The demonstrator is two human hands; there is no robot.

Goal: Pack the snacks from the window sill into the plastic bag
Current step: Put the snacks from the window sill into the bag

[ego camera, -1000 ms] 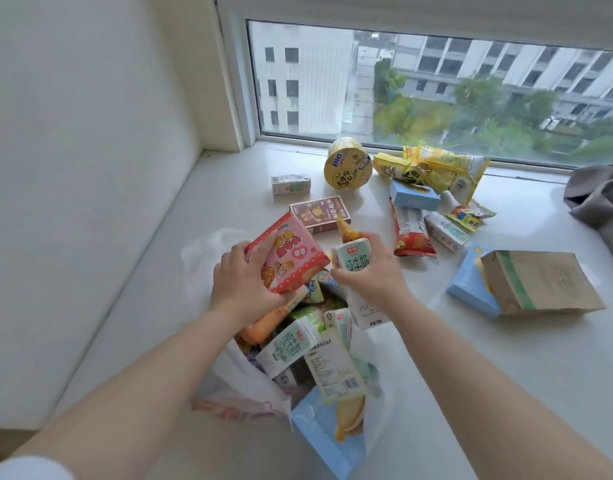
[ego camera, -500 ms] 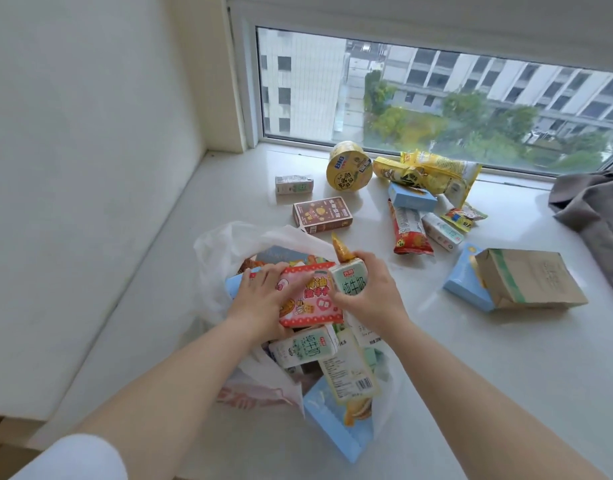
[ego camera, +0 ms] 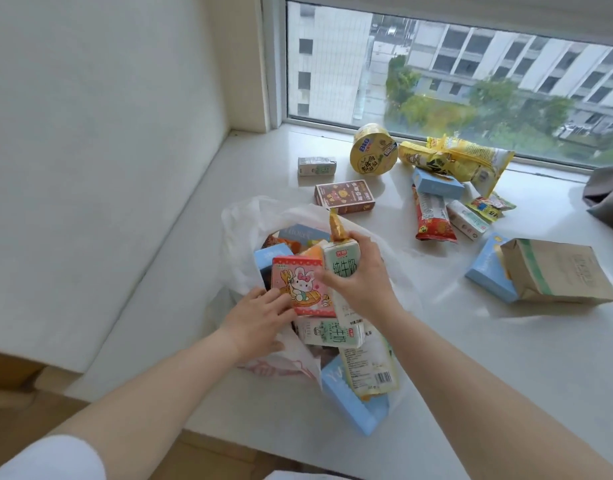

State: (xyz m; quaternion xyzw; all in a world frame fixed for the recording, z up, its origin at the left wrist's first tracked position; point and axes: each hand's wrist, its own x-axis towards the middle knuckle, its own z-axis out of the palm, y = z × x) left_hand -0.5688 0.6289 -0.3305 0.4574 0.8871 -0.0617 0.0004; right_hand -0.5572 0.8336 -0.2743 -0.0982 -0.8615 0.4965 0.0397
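Note:
A white plastic bag (ego camera: 249,220) lies open on the window sill (ego camera: 505,358), stuffed with snack boxes and milk cartons. My right hand (ego camera: 365,278) grips an upright milk carton (ego camera: 341,268) and a gold-wrapped snack (ego camera: 336,226) over the bag. My left hand (ego camera: 260,318) presses flat on the lower corner of a pink bunny snack box (ego camera: 299,285) that lies on top of the bag's contents. Loose on the sill are a brown box (ego camera: 344,196), a small carton (ego camera: 316,166), a yellow cup (ego camera: 373,154), yellow chip bags (ego camera: 460,161) and a red packet (ego camera: 433,216).
A brown paper bag (ego camera: 557,271) lies on a light blue box (ego camera: 486,270) at the right. Grey cloth (ego camera: 606,195) sits at the far right edge. A white wall (ego camera: 90,168) borders the sill on the left; the window (ego camera: 471,71) closes off the back.
The pink box went from raised in my left hand down onto the bag's contents, and my left hand now rests on its corner. My right hand keeps the milk carton over the bag.

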